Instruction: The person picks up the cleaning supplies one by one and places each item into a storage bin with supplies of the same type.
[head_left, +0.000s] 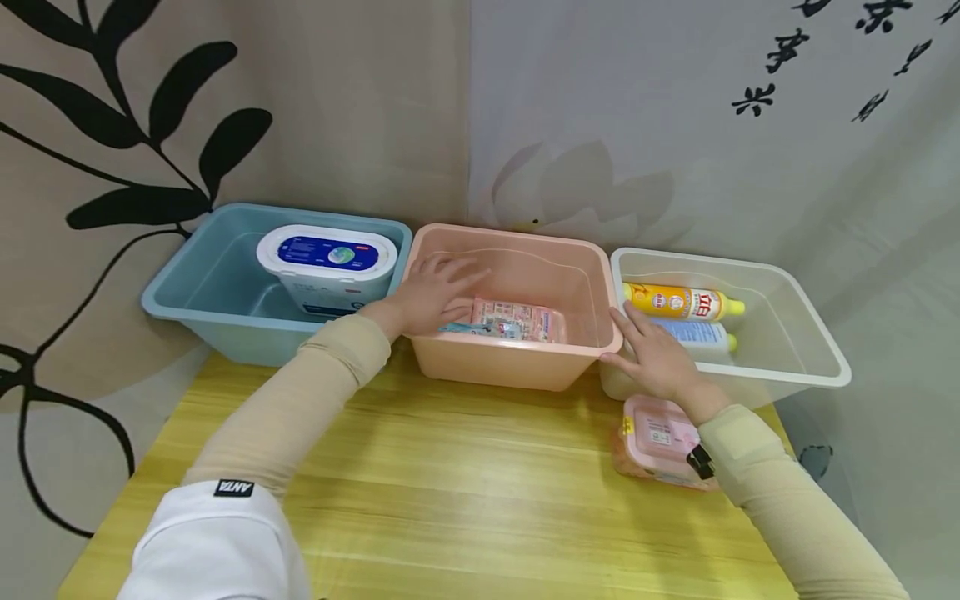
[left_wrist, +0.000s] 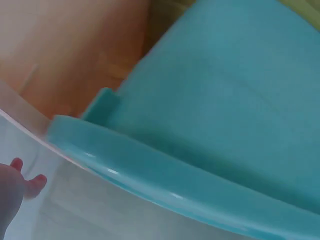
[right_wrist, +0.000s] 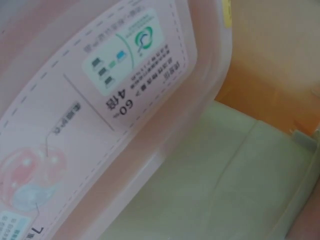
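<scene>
My left hand (head_left: pixel 437 298) reaches over the left rim of the pink bin (head_left: pixel 510 360), its fingers spread. Flat pink printed packets (head_left: pixel 536 323) and a blue-and-clear pack (head_left: pixel 491 327) lie inside that bin; my hand lies near them, and I cannot tell whether it touches them. My right hand (head_left: pixel 656 354) rests with extended fingers where the pink bin meets the white bin (head_left: pixel 787 379). Below its wrist, a box with a pink lid (head_left: pixel 660 429) sits on the table. The right wrist view shows a printed pink lid (right_wrist: pixel 125 70) up close.
On the left, the blue bin (head_left: pixel 232 321) holds a white tub with a blue label (head_left: pixel 330 265). A yellow bottle (head_left: pixel 675 302) and a white-and-blue bottle (head_left: pixel 697 335) lie in the white bin. All three bins line the back of the wooden table (head_left: pixel 465 483), before a curtain (head_left: pixel 360 108).
</scene>
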